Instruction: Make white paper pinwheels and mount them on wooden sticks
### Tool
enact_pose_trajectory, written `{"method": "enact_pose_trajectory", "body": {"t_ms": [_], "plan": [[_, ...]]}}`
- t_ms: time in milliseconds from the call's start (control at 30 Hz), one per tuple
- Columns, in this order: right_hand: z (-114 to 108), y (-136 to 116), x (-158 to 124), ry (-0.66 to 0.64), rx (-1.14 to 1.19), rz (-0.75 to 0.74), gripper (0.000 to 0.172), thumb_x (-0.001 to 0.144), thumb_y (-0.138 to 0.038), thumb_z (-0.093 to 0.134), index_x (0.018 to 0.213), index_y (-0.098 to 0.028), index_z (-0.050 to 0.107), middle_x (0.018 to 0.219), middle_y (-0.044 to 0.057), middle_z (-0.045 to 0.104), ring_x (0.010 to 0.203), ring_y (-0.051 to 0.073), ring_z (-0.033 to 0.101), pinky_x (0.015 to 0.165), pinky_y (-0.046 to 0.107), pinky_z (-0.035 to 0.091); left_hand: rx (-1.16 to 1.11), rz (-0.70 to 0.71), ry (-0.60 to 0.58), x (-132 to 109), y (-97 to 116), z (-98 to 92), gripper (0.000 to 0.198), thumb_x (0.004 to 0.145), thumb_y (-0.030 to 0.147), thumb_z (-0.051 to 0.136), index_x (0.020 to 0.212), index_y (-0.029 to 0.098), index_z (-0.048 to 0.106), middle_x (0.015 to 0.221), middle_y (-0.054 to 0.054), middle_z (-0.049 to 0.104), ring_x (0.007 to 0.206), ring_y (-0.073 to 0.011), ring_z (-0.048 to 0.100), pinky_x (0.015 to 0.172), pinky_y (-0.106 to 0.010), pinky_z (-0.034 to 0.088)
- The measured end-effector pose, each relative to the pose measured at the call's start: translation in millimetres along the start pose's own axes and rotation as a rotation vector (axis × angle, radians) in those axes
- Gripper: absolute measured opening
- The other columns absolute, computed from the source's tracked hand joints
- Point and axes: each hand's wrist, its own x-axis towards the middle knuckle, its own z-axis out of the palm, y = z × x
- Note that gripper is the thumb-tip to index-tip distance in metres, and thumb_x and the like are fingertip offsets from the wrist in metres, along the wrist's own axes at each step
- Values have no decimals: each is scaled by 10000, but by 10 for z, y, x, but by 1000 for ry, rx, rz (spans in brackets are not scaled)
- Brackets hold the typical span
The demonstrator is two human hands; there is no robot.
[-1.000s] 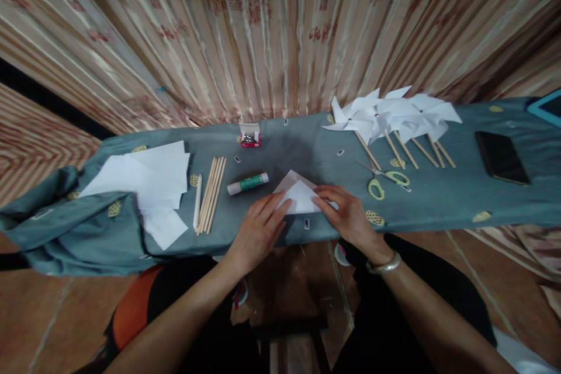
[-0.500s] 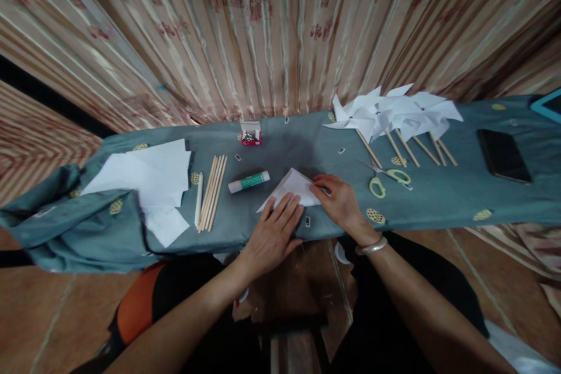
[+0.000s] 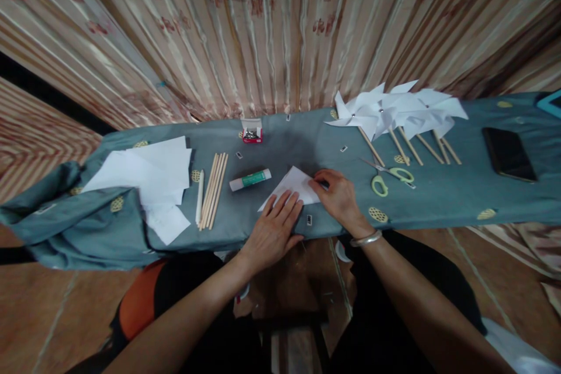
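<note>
A folded white paper lies on the blue-grey cloth near the table's front edge. My left hand lies flat on the paper's near left part, fingers stretched out. My right hand presses on the paper's right corner with bent fingers. A green-and-white glue stick lies just left of the paper. Green-handled scissors lie to the right of my right hand.
Several white paper pinwheels on wooden sticks lie at the back right, a black phone beyond them. Loose wooden sticks and a stack of white sheets are at the left. A small red box stands at the back.
My left hand slid onto the paper and flattened on it. My right hand moved up along the paper's right edge. The paper now lies flatter, its left tip sticking out past my left hand.
</note>
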Motion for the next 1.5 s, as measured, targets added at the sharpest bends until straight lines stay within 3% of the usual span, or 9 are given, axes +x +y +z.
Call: {"method": "enact_pose_trajectory", "body": {"t_ms": [1500], "plan": [[34, -39, 19, -9, -155, -45, 155, 872, -275, 546, 759, -214, 633, 820, 75, 680, 848, 246, 597, 790, 357, 464, -6, -19, -41, 43, -31, -29, 700, 888, 498, 541, 1432, 96, 360, 1515, -188, 387, 1447, -315, 271, 1170, -514, 228]]}}
